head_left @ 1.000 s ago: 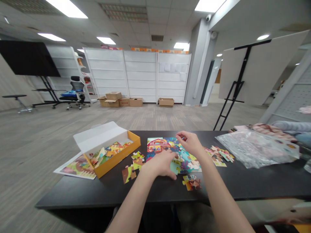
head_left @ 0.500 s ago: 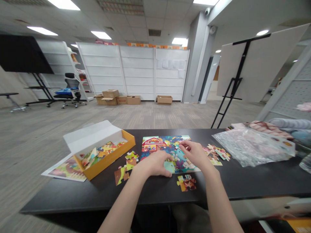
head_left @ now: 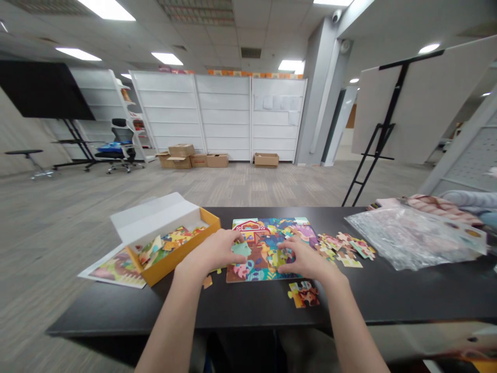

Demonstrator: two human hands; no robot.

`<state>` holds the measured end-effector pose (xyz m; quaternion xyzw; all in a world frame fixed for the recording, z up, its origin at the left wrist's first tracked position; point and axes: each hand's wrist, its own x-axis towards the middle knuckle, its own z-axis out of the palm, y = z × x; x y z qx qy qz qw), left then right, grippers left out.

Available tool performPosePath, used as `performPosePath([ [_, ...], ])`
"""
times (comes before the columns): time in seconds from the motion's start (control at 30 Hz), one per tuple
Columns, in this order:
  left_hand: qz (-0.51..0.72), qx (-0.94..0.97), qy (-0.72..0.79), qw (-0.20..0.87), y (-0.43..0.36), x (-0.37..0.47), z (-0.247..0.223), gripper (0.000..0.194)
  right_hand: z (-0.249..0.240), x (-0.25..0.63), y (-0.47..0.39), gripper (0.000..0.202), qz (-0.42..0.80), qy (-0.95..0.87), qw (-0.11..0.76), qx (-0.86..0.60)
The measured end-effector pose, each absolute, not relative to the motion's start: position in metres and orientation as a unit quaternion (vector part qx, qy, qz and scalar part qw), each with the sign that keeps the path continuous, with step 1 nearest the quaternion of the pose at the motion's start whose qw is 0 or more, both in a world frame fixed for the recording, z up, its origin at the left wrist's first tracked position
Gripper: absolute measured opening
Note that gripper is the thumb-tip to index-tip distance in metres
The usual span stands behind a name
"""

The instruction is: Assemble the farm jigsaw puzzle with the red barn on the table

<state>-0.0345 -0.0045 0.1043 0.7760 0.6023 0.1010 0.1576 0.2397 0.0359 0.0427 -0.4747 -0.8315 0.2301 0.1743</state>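
Note:
A colourful puzzle board [head_left: 256,259] with a red barn picture lies flat on the black table. My left hand [head_left: 217,248] is over the board's left side, its fingers round a light green piece [head_left: 241,249]. Over the right part of the board is my right hand [head_left: 306,259], fingers curved and apart, near a yellow-green piece [head_left: 280,258]; whether it touches that piece is hard to tell. Joined loose pieces [head_left: 303,294] lie in front of the board, and more pieces [head_left: 345,246] are spread to its right.
An open yellow box [head_left: 182,254] of puzzle pieces stands at the left, beside a printed picture sheet [head_left: 116,269]. Clear plastic bags [head_left: 411,238] lie on the right of the black table [head_left: 248,311]. An easel stands beyond it.
My left hand has moved left with the light green piece, uncovering the board's lower middle. My right hand has come down and nearer, its fingers spreading. The view has shifted slightly.

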Motion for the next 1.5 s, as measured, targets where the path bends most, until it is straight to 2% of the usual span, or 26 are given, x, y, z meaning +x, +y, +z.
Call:
performPosePath([
  [0.13, 0.103, 0.786, 0.585, 0.17, -0.006, -0.028, 0.1, 0.042, 0.041, 0.237, 0.035, 0.036, 0.208, -0.832, 0.178, -0.483],
  [0.23, 0.114, 0.789, 0.579, 0.17, -0.006, -0.026, 0.097, 0.042, 0.042, 0.239, 0.036, 0.034, 0.211, -0.819, 0.184, -0.5],
  [0.43, 0.125, 0.792, 0.578, 0.155, -0.002, -0.024, 0.095, 0.046, 0.044, 0.257, 0.042, 0.016, 0.344, -0.774, 0.261, -0.463],
  [0.63, 0.123, 0.797, 0.573, 0.145, 0.002, -0.011, 0.094, 0.047, 0.047, 0.279, 0.051, 0.022, 0.288, -0.707, 0.394, -0.512],
  [0.83, 0.137, 0.824, 0.527, 0.158, 0.005, 0.014, 0.092, 0.05, 0.043, 0.275, 0.052, 0.021, 0.289, -0.727, 0.358, -0.51],
  [1.03, 0.183, 0.853, 0.47, 0.137, 0.014, 0.04, 0.083, 0.045, 0.043, 0.249, 0.047, 0.029, 0.423, -0.683, 0.37, -0.467],
  [1.2, 0.234, 0.852, 0.443, 0.153, 0.023, 0.046, 0.077, 0.041, 0.044, 0.24, 0.045, 0.042, 0.54, -0.578, 0.42, -0.445],
  [1.37, 0.307, 0.82, 0.426, 0.226, 0.027, 0.042, 0.085, 0.043, 0.045, 0.233, 0.044, 0.047, 0.582, -0.51, 0.477, -0.417],
  [1.5, 0.35, 0.784, 0.444, 0.256, 0.026, 0.035, 0.094, 0.043, 0.048, 0.229, 0.043, 0.045, 0.576, -0.539, 0.472, -0.393],
])
